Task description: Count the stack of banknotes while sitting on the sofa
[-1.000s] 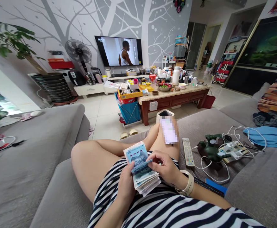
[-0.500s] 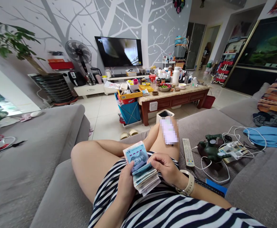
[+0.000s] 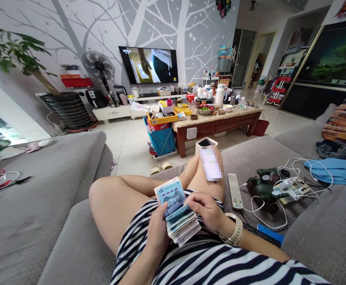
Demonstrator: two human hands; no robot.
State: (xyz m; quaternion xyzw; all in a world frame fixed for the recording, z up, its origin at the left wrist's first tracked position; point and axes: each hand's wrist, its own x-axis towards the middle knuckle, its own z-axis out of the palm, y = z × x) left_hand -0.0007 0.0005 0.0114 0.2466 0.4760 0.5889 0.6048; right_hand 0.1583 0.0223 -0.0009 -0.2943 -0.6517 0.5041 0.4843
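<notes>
A stack of banknotes sits folded over above my lap, with a blue note showing a portrait on top and the loose ends fanned downward. My left hand is closed round the stack's left side, its thumb lying on the face of the blue note. On the opposite side, my right hand pinches the edge of a bent-over note between thumb and fingers. A pale watch is on the right wrist. Beyond the notes, a blurred-out phone-like rectangle rests on my leg.
To my right on the grey sofa lie a remote control, a dark green figurine and a power strip with tangled white cables. Ahead stands a crowded coffee table, with a bin before it.
Both hands and the banknotes stay almost exactly where they were. The picture on the television has changed.
</notes>
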